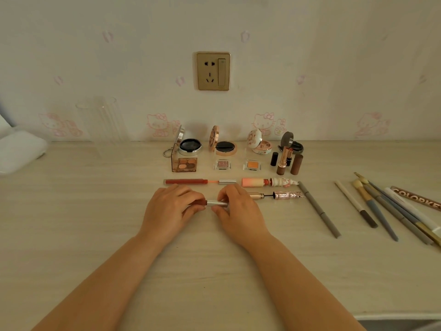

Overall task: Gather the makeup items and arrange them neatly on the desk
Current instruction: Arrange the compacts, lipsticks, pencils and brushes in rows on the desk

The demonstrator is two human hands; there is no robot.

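Hello Kitty wallpaper behind, a gold socket (213, 71) in the middle of the wall, and a pale wood-look desk (95, 235) below it with makeup laid out in rows.

Both hands are at the centre of the desk on one lip gloss (216, 203). Left hand (170, 207) has its fingers curled round the reddish tube end, right hand (235, 210) pinches the silver cap between thumb and fingertips. The gloss lies flat, sideways, just in front of the other gloss (199, 181), which is lying open with its wand showing between tube and cap.

Right of the hands is an open mascara (276, 194), brush exposed, and above that a peach tube (268, 182) with a figurine cap. A grey pencil (318, 209) lies at a slant beside those.

Back row along the wall: four open compacts, silver (188, 145), rose gold (223, 145), white floral (260, 144) and dark (292, 143). In front of them sit a brown palette (185, 163) with a keyring, a pink shadow pan (222, 164) and an orange pan (252, 165). An uncapped lipstick (284, 160) stands near the dark compact with caps around it.

Far right there's a loose fan of brushes (386, 211) and pencils, not lined up, plus a COLORKEY box (417, 199) at the edge. A clear ribbed glass (100, 120) stands at the back left, and something white (19, 151) is at the left edge, can't tell what.
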